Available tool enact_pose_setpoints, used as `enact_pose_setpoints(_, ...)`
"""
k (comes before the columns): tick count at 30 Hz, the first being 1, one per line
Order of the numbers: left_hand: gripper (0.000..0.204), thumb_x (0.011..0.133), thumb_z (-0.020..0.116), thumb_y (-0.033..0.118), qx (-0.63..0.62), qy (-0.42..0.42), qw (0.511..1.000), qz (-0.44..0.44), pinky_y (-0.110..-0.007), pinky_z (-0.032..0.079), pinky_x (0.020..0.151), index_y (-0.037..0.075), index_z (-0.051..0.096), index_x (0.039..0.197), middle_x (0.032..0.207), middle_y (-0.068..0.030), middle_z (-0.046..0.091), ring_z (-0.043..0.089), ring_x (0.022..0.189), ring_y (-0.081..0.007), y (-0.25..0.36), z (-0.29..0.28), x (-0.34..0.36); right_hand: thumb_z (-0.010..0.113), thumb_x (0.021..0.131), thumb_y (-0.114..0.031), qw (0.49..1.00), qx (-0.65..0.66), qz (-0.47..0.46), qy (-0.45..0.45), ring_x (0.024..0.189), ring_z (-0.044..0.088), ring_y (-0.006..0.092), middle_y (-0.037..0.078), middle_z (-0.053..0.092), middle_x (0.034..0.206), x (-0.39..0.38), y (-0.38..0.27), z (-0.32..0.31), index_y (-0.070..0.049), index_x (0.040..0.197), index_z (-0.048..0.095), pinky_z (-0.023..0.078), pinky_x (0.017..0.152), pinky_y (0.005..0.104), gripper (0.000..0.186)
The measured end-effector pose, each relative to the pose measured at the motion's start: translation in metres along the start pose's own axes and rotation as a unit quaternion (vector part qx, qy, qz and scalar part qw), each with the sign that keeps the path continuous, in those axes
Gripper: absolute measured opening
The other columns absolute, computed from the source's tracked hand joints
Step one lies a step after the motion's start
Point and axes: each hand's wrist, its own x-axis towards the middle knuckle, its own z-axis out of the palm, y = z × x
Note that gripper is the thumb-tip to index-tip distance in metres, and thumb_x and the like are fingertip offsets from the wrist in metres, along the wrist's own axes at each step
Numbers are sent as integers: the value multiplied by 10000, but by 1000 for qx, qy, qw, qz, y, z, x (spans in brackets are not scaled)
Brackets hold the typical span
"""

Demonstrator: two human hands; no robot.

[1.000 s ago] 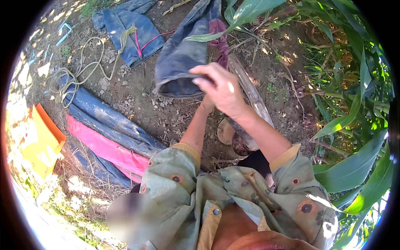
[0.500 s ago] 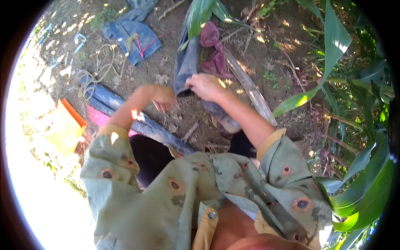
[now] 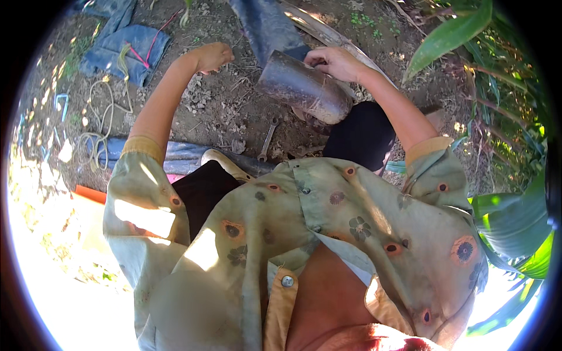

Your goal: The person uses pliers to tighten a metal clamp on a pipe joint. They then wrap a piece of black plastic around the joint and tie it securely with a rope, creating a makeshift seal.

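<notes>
My right hand [image 3: 331, 63] has its fingers bent on the end of a dark blue sleeve-like piece of fabric [image 3: 266, 29], just above a dirty, dark cylinder [image 3: 301, 88] lying angled over the soil. What supports the cylinder is mostly hidden. My left hand [image 3: 212, 57] is raised to the left of the fabric, fingers loosely bent and apart, holding nothing visible. A metal open-ended spanner [image 3: 268, 138] lies on the dirt below the cylinder.
Blue fabric pieces [image 3: 126, 50] with pink cord lie upper left, beside coiled rope [image 3: 102, 126]. A long blue bundle [image 3: 123, 152] and an orange piece [image 3: 88, 195] are at left. A wooden pole [image 3: 313, 26] runs behind the cylinder. Corn leaves [image 3: 445, 41] crowd the right.
My left hand has moved away from the fabric, up and leftward. My right hand has risen in the view and shifted right. The cylinder is now more exposed and the spanner shows.
</notes>
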Motion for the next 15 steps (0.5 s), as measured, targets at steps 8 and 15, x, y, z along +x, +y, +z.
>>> enact_pose_setpoints(8,344,932,494,321,70,63,994,60,-355,566,615,36,581,1103,1009,-131,621,655,839,-279,-25,-24,27,630,798,-108,997,-18,-40,61,928,623,243,92,659,985,13,-9,-11,-90,1015,623,479,816,355,219)
enact_pose_setpoints(15,355,916,519,247,-50,40,997,-49,-360,583,665,76,539,1226,1118,-66,605,648,888,-227,-42,-21,11,598,832,-51,997,-70,19,1,992,610,234,74,642,1072,14,-26,-4,-83,1065,602,479,853,355,235)
